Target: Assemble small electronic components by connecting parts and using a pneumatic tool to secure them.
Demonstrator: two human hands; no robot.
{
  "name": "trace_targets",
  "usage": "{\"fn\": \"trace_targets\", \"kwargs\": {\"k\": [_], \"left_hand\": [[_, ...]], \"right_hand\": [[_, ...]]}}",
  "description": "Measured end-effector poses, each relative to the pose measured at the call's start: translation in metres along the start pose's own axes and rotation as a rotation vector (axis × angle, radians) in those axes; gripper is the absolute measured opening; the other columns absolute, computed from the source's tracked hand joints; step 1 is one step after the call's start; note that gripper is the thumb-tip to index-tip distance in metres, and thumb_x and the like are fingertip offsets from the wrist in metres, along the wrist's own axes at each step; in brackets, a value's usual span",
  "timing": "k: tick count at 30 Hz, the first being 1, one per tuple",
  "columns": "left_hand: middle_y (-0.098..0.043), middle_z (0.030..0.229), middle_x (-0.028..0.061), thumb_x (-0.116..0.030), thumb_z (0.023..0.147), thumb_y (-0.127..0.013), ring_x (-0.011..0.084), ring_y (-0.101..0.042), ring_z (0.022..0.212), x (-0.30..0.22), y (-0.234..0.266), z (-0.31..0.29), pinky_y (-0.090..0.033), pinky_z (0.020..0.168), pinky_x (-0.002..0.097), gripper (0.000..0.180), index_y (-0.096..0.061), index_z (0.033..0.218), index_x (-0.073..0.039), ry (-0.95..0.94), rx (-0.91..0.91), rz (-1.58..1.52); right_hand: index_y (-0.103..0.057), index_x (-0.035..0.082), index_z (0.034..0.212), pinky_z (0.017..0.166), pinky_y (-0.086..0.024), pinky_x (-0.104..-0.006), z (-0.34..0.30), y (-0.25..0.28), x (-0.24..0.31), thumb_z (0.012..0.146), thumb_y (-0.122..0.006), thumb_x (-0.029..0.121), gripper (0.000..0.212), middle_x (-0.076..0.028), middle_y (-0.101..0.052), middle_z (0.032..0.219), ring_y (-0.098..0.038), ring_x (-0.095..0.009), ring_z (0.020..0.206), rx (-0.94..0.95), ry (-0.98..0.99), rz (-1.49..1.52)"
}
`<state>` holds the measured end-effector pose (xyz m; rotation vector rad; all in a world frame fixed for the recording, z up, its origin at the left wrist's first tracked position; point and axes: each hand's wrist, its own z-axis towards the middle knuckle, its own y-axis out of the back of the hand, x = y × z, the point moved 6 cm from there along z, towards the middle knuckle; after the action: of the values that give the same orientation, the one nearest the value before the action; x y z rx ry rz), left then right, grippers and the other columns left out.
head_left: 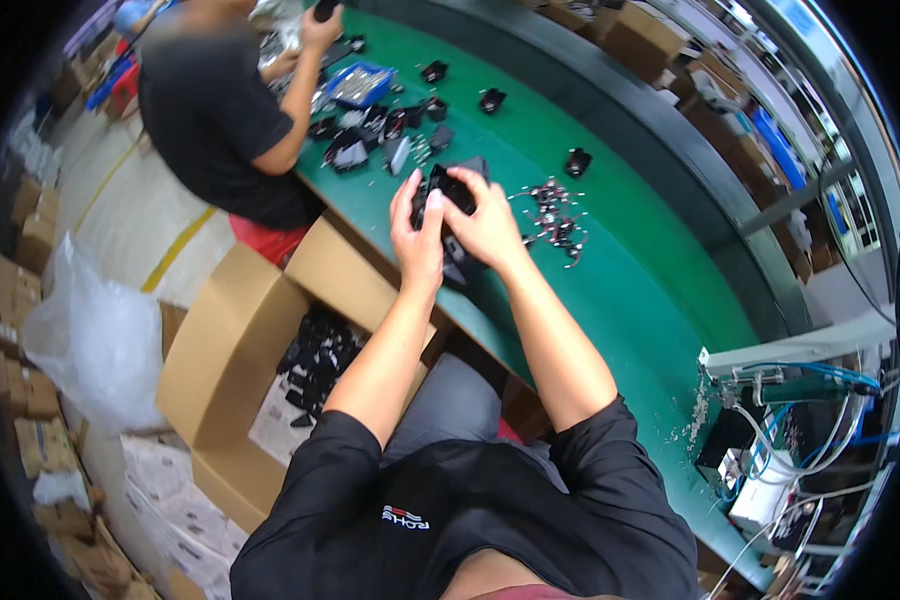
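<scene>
Over the near edge of the green bench, my left hand (pixel 417 232) and my right hand (pixel 484 226) are both closed around a black plastic part (pixel 438 183). The fingers cover much of it, so its exact kind is hard to make out. Dark grey and black pieces (pixel 460 262) lie on the bench just under my hands. To the right of my right hand is a loose cluster of small wired parts (pixel 558 218) with red and black leads. Beyond my hands, black and grey plastic parts (pixel 370 135) lie in a heap.
An open cardboard box (pixel 232 345) with black parts inside stands left of my lap. A co-worker (pixel 205 110) works at the bench, far left, near a blue tray (pixel 360 84). Single black parts (pixel 578 162) dot the green bench (pixel 630 300). A tubed machine (pixel 770 450) stands right.
</scene>
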<state>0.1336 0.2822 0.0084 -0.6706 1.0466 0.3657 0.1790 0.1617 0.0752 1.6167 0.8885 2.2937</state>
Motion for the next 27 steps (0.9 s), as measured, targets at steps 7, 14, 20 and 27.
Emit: {"fn": "trace_targets", "kwargs": {"k": [7,14,20,27], "left_hand": [[-0.057,0.14,0.0155,-0.017,0.101,-0.062,0.0258,-0.056,0.127,0.024,-0.02,0.003,-0.045,0.108,0.0368,0.04,-0.059,0.138,-0.001,-0.002,0.036,0.15],[-0.055,0.139,0.0199,-0.028,0.104,-0.058,0.0329,-0.052,0.131,0.028,-0.017,0.02,-0.039,0.113,0.0422,0.044,-0.058,0.139,0.0,-0.097,0.105,0.505],[-0.051,0.149,0.0166,-0.046,0.105,-0.049,0.0372,-0.044,0.139,0.034,-0.001,0.037,-0.029,0.115,0.0545,0.059,-0.05,0.147,-0.005,-0.048,0.216,0.989],[-0.058,0.136,0.0191,-0.013,0.096,-0.062,0.0369,-0.052,0.126,-0.076,-0.022,-0.029,-0.038,0.111,0.0482,0.041,-0.058,0.135,0.0,-0.562,0.446,0.504]], "right_hand": [[-0.039,0.02,0.158,0.115,-0.04,-0.044,0.007,0.004,-0.045,0.1,-0.058,0.019,0.061,-0.028,-0.052,0.143,-0.049,-0.044,0.135,-0.086,-0.009,0.043],[-0.032,0.017,0.16,0.118,-0.037,-0.0483,0.019,0.006,-0.052,0.097,-0.05,0.0,0.067,-0.03,-0.042,0.153,-0.041,-0.048,0.142,-0.028,0.007,-0.068],[-0.023,0.014,0.162,0.119,-0.026,-0.0628,0.013,0.013,-0.035,0.101,-0.045,0.005,0.066,-0.03,-0.028,0.162,-0.031,-0.053,0.147,0.092,-0.081,-0.236],[-0.036,0.002,0.153,0.118,-0.037,-0.037,-0.059,0.057,-0.015,0.104,-0.044,0.002,0.05,-0.019,-0.052,0.148,-0.051,-0.027,0.138,-0.172,0.035,0.693]]}}
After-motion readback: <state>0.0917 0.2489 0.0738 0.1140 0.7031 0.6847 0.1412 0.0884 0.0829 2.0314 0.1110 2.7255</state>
